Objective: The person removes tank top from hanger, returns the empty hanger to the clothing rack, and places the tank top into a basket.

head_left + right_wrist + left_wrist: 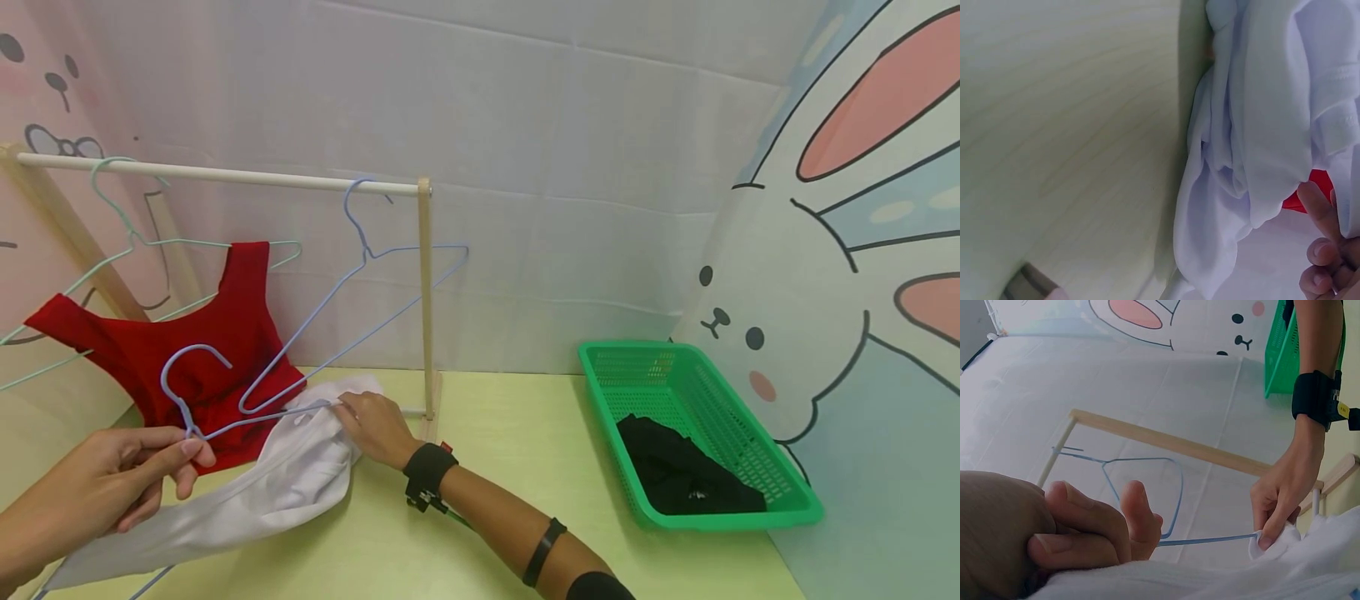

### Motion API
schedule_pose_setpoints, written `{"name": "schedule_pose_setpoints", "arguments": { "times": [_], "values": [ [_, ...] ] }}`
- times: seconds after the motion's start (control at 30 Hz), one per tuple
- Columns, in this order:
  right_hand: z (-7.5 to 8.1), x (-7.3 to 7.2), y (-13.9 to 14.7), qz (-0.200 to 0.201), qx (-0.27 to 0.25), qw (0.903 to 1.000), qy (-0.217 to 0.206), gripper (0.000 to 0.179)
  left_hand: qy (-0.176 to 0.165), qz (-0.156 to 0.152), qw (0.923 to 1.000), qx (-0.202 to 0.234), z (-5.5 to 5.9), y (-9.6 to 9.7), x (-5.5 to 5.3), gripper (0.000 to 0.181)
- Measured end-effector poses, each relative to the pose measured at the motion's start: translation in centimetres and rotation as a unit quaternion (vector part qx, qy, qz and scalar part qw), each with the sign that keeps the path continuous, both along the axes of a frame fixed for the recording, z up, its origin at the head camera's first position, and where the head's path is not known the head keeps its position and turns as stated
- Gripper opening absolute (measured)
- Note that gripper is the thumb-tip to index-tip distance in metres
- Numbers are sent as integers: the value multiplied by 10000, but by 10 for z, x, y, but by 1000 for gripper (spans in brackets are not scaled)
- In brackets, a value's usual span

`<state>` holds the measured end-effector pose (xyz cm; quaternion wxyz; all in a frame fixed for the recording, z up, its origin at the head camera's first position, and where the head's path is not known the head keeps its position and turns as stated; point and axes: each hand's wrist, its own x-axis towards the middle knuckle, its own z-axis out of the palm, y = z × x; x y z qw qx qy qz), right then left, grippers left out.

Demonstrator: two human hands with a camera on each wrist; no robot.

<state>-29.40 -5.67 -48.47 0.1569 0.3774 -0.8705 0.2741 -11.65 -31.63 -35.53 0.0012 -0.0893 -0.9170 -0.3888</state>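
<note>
My left hand (112, 475) holds a light-blue clothes hanger (255, 421) just below its hook, pinching it between thumb and fingers. Draped about the hanger is a white garment (307, 467), whose exact kind I cannot tell from its folds. Where the hanger's far arm ends, my right hand (378, 427) pinches the white cloth, as the left wrist view also shows. In the right wrist view the garment (1272, 125) falls in loose folds above the tabletop. The hanger's other arm is largely covered by the cloth.
Behind my hands stands a clothes rack with a white rail (247, 177) and wooden posts (426, 300). A red top (195, 367) hangs there on a mint hanger (120, 212), beside a bare blue hanger (356, 221). A green basket (600, 425) at right holds black cloth (675, 471).
</note>
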Motion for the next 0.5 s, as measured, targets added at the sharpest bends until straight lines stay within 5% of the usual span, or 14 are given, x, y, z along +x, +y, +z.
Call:
{"name": "schedule_pose_setpoints", "arguments": {
  "times": [0.33, 0.5],
  "values": [
    [0, 0, 0, 105, -173, 9996, -186, 32, -79, 102, 9999, -87, 0, 2, 2, 21],
    [-1, 1, 0, 112, -211, 9995, -230, 40, 112, -79, 9999, 48, -2, 0, 2, 16]
  ]
}}
